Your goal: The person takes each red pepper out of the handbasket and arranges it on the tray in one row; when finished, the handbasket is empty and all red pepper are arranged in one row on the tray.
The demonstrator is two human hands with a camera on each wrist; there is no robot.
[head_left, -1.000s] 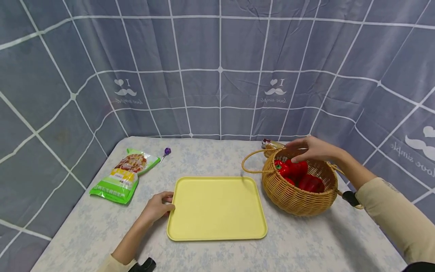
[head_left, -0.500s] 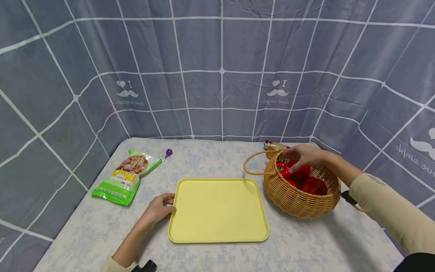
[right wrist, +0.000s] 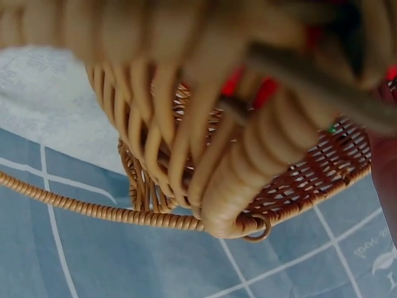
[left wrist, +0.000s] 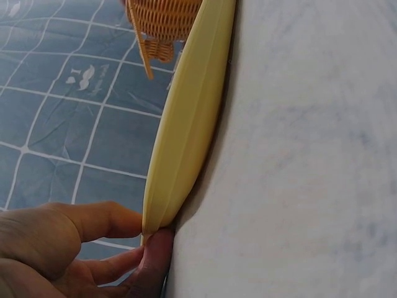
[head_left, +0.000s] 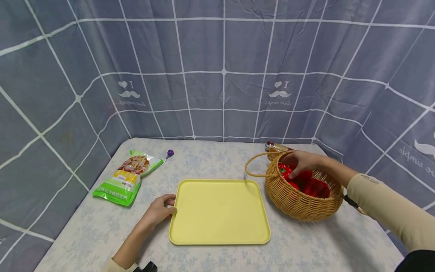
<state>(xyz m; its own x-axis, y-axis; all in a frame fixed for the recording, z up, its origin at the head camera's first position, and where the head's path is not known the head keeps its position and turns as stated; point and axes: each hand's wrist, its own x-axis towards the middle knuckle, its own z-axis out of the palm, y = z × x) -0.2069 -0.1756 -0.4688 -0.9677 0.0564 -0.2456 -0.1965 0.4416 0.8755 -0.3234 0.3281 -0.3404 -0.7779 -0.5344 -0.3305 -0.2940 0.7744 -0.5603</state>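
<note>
My left hand (head_left: 159,211) pinches the left rim of a flat yellow tray (head_left: 219,211). In the left wrist view the thumb and fingers (left wrist: 99,220) meet at the tray's edge (left wrist: 186,118). My right hand (head_left: 306,161) reaches down into a round wicker basket (head_left: 306,207), its thumb against a red bell pepper (head_left: 284,170) with a green stem. The other fingertips are hidden, so whether they close round the pepper I cannot tell. More red peppers (head_left: 316,187) lie at the basket's near right. The right wrist view is mostly filled by blurred wicker (right wrist: 155,112).
A green food packet (head_left: 127,177) lies at the left, with a purple-wrapped lollipop (head_left: 170,153) beside it. Behind the basket is a shiny wrapped item (head_left: 276,146). The basket's handle (head_left: 249,168) sticks out leftward near the tray. Grey-blue curtains (head_left: 204,75) enclose the table (head_left: 204,160).
My right hand has come down further into the basket, its thumb now on the stemmed pepper. The left hand keeps its hold on the tray. The whole view has shifted slightly.
</note>
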